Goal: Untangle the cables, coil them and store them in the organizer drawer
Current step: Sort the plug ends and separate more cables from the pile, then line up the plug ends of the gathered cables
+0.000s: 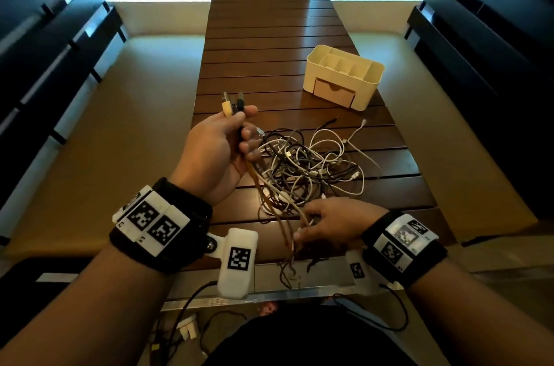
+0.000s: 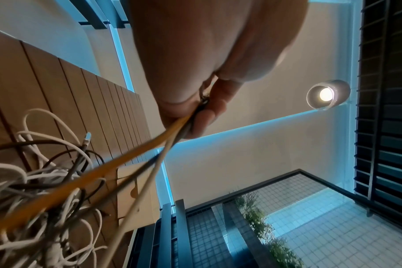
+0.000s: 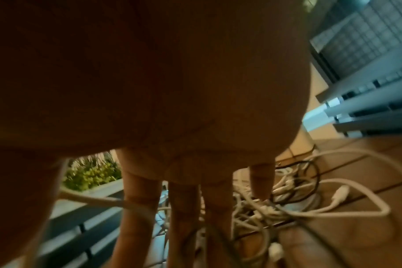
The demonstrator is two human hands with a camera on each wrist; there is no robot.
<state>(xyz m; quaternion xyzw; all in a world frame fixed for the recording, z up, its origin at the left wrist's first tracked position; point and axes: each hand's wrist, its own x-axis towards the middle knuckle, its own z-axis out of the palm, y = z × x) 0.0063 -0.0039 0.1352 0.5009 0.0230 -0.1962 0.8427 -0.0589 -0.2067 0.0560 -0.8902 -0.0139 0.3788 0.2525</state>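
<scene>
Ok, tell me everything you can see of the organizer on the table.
The organizer is a cream box, plastic by its look, with rounded corners. Its open top is split into several compartments, and nothing shows inside them from this view. Low on its front sits one small tan drawer with a notch cut in its top edge, shut. It stands upright on the slatted table, turned at an angle, beyond the cable tangle and apart from it. Neither hand touches it.
</scene>
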